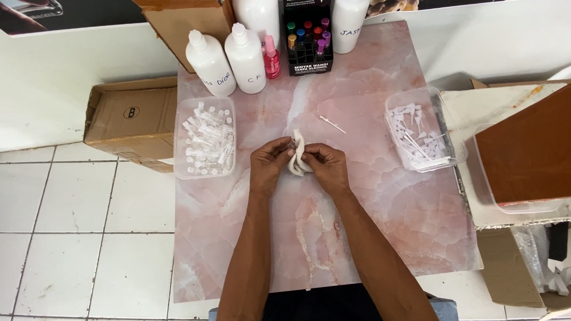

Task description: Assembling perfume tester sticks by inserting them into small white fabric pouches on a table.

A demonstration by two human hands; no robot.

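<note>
Pinching a small white cloth (297, 155) between them, the left hand (268, 162) and right hand (325, 164) work over the middle of the pink marble table (364, 227). This looks like wiping a small piece. A loose white stick (332, 124) lies just beyond; tubs of vials (205, 138) and sticks (424, 133) flank them.

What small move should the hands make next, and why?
Probably the right hand should release the white cloth and reach for the thin white sprayer tube lying loose on the pink marble tabletop: both hands now pinch only the cloth.
</note>
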